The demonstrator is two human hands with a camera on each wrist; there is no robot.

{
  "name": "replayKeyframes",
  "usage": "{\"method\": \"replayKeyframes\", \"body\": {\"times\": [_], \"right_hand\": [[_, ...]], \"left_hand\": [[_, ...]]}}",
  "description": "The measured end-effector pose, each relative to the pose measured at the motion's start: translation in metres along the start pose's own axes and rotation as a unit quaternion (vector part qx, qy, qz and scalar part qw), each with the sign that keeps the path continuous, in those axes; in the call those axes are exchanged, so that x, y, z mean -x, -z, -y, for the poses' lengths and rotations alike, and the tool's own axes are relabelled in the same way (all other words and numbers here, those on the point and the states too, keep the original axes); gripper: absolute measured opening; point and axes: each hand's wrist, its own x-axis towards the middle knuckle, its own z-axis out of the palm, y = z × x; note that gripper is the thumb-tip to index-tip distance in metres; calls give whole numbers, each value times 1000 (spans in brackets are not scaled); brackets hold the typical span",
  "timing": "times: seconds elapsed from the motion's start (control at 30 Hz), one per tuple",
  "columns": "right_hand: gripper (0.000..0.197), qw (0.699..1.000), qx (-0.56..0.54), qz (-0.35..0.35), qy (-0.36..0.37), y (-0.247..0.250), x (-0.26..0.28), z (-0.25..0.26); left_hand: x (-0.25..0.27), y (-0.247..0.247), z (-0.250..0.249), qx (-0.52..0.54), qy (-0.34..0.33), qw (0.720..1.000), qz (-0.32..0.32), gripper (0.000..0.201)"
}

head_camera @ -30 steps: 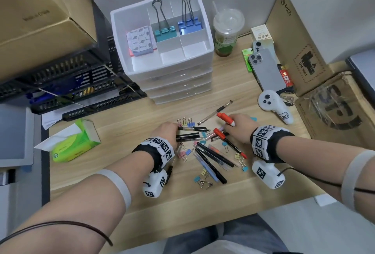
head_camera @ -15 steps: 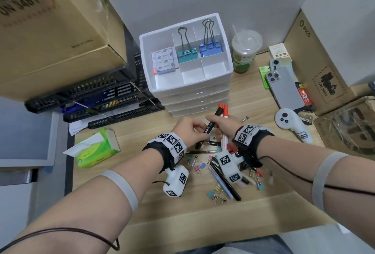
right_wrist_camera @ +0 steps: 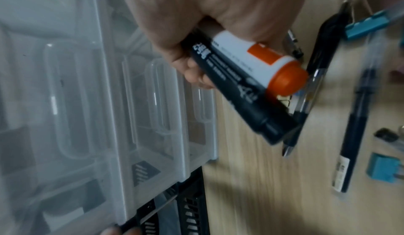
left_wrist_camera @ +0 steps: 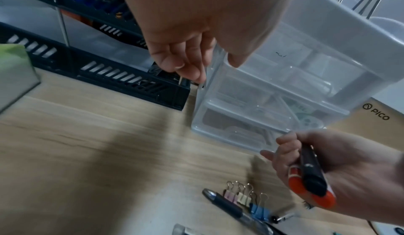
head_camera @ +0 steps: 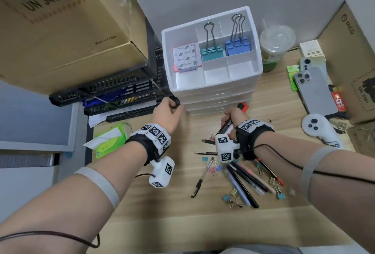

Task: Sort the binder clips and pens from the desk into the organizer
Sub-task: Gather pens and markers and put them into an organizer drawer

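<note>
Phone (head_camera: 315,89), controller (head_camera: 318,130), lidded cup (head_camera: 277,46)

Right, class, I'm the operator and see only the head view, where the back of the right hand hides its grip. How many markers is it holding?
Observer: Two. The right wrist view shows the right hand gripping a black marker and a white marker with an orange cap side by side.
Operator: Where are the left fingertips?
Observer: In the left wrist view, the left hand has its fingertips at the organizer's front left corner; a grip is unclear.
Operator: Anything in the lowest drawer?
Observer: Blurred shapes show through the lowest drawer's clear front.
</note>
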Motion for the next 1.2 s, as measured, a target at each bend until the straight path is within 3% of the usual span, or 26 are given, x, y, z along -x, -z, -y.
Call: {"method": "replayKeyframes", "body": {"times": [0.17,0.4,0.87,1.0,1.2], "right_hand": [[30,996,-74,31,-25,-9,-8,2],[28,982,-172,44,-71,-18,-14,-4],[22,975,-197,50,-86,0,-1,-20],[21,981,-173,31,-81,9,4,-29],[31,999,-45,2,2,15,-1,-24]], "left_hand": [[0,0,-10,37,-33,999,1,34],[-4,-11,-8,19,-30,999,11,42],[2,-11,-19,-18,-12,999,38,45],[3,-10,-24,-33,6,999,43,46],[4,-4,-30,-36,10,998,48,47]]}}
